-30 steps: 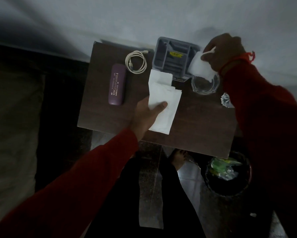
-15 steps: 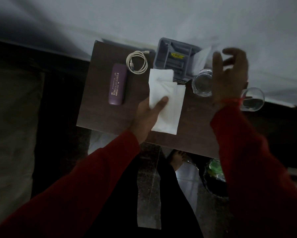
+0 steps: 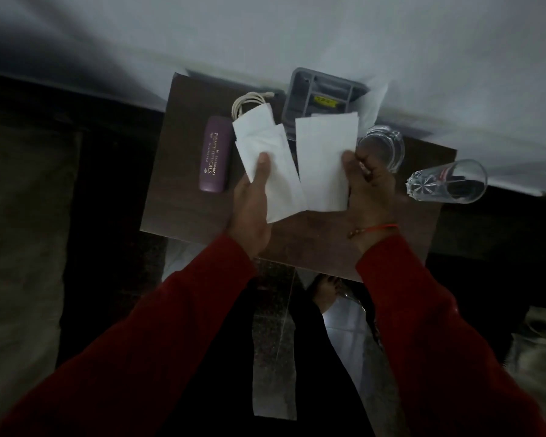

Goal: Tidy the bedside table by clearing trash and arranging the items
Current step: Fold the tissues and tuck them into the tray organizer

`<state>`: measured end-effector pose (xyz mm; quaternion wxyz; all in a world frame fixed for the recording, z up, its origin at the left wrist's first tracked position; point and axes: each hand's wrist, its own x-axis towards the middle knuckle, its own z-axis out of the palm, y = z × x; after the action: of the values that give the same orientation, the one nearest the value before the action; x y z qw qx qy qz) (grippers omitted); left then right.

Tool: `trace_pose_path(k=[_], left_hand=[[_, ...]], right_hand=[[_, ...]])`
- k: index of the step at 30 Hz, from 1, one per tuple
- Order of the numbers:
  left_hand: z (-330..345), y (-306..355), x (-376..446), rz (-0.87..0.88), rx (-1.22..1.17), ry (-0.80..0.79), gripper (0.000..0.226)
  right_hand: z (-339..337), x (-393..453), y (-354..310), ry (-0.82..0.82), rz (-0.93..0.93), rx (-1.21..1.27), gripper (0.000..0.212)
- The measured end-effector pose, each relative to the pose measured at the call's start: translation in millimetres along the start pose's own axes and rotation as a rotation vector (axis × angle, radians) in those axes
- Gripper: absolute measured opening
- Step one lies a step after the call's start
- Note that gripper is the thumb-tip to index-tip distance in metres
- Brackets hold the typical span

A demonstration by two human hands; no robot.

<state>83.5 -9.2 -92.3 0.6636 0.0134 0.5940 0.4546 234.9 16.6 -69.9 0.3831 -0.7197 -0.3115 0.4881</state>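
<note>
Over the dark wooden bedside table point(image 3: 183, 212) I hold white paper tissues in both hands. My left hand point(image 3: 252, 203) grips a small stack of tissues point(image 3: 265, 149) with the thumb on top. My right hand point(image 3: 367, 187) pinches a separate tissue point(image 3: 325, 156) beside it. Another tissue point(image 3: 374, 100) leans at the right side of the grey organiser tray point(image 3: 300, 89) at the back. A purple glasses case point(image 3: 213, 154) lies on the left, with a coiled white cable point(image 3: 249, 100) behind it, partly hidden by the tissues.
A short glass point(image 3: 383, 146) stands just right of my right hand. A tall glass point(image 3: 448, 182) lies on its side at the table's right edge. A white wall rises behind the table. My bare foot point(image 3: 326, 293) and tiled floor show below the front edge.
My right hand left the tissue by the tray and came down to take one tissue from the stack. The left hand lifted its stack slightly left, and the view shifted.
</note>
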Motion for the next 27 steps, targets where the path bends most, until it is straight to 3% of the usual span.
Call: trace_pose_path(k=[4, 8, 11, 14, 17, 19, 24, 27], left_hand=[[-6.9, 2.4, 4.0, 0.009, -0.014, -0.021, 0.036], [-5.9, 0.5, 5.7, 0.037, 0.055, -0.034, 0.021], [-1.4, -2.0, 6.3, 0.012, 0.040, -0.058, 0.041], [3.5, -0.2, 5.2, -0.033, -0.064, -0.140, 0.064], [3.7, 2.3, 7.5, -0.035, 0.088, -0.007, 0.068], [3.7, 4.6, 3.2, -0.068, 0.097, -0.016, 0.067], [3.0, 18.6, -9.2, -0.173, -0.309, -0.233, 0.062], [-9.9, 24.8, 2.6, -0.115, -0.271, -0.282, 0.070]], right_hand=[[4.6, 12.9, -28.6, -0.040, -0.046, -0.028, 0.021], [20.1, 23.0, -42.6, -0.113, -0.051, -0.077, 0.015], [33.2, 19.6, -39.2, -0.177, -0.040, -0.181, 0.021], [42.0, 13.0, -22.0, -0.188, -0.074, -0.274, 0.009], [47.3, 3.3, -5.8, -0.189, -0.059, -0.286, 0.016], [47.8, -1.2, 0.2, -0.209, -0.028, -0.239, 0.028], [40.3, -3.7, 3.7, -0.259, -0.018, -0.268, 0.025], [34.7, -4.7, 2.3, -0.326, 0.002, -0.259, 0.021]])
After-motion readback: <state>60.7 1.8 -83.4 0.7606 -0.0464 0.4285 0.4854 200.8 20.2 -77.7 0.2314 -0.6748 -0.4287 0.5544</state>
